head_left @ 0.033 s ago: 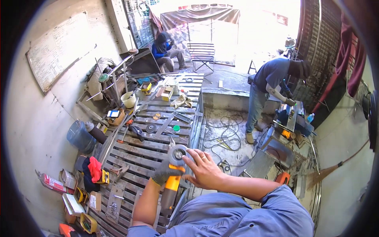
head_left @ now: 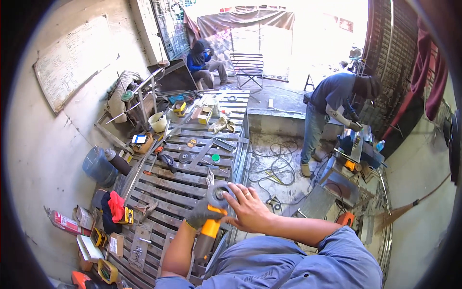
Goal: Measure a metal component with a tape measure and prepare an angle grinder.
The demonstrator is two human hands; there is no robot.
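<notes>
My left hand (head_left: 200, 215), in a dark work glove, is wrapped round an orange and grey angle grinder (head_left: 210, 229) near its head. The grinder's body slants down toward my chest, and its round grey disc (head_left: 215, 196) faces up. At the right side of the disc is my right hand (head_left: 251, 208), bare, with a ring on one finger. Its fingers are stretched out, the tips at the disc's centre; the thumb lies lower, near the grinder's head. Just beyond the disc, locking pliers (head_left: 210, 176) rest on the slatted metal table (head_left: 166, 192).
Loose discs (head_left: 185, 157), a green round lid (head_left: 215, 157), a white bucket (head_left: 157, 122) and boxes (head_left: 204, 115) crowd the table. Cables (head_left: 279, 161) coil on the floor to its right. A co-worker (head_left: 327, 101) bends over a bench at right; another person (head_left: 204, 62) sits far back.
The grinder has tilted a little in my left hand, its disc turning slightly toward my right hand. My right fingers stay at the disc's centre.
</notes>
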